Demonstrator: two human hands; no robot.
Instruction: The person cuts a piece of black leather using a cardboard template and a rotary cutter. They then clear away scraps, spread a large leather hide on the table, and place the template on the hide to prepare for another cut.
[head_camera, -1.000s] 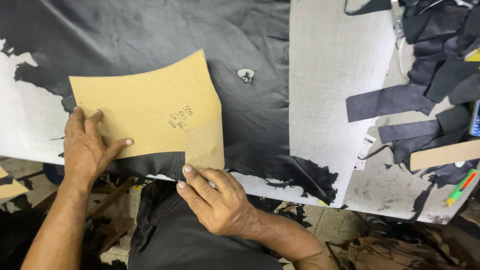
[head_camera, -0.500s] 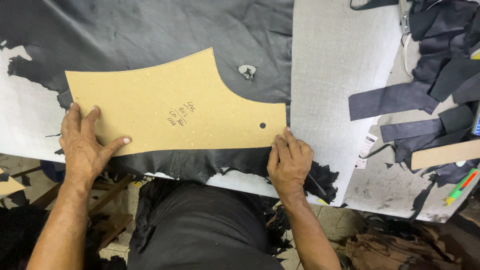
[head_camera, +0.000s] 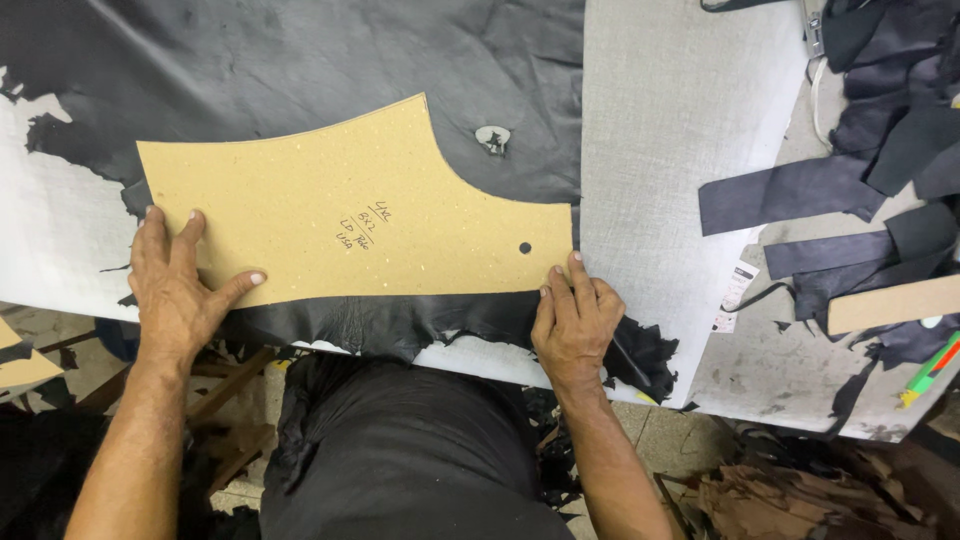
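Head view, looking down at a work table (head_camera: 680, 150). Tan card pattern (head_camera: 340, 215) lying flat on a black hide (head_camera: 300, 60), long edge toward the body, top edge curving up to a point, small round hole near its right end, handwriting near the middle. Left hand (head_camera: 178, 290) open, palm down, fingers spread, pressing the pattern's lower left corner, thumb stretched right along the bottom edge. Right hand (head_camera: 575, 320) open too, flat on the hide, fingertips touching the pattern's lower right corner, gripping nothing. Hide covering most of the table's left part, ragged edge hanging over the near side, a small torn hole (head_camera: 492, 138) just above the pattern's curve. Bare grey table surface right of the hide. Farther right, dark strips (head_camera: 780, 195) and scraps heaped loose, a tan board piece (head_camera: 890, 303) among them, a green marker (head_camera: 930, 368) at the far edge. No boxes, trays or bins visible. Black-clad lap below the table edge.
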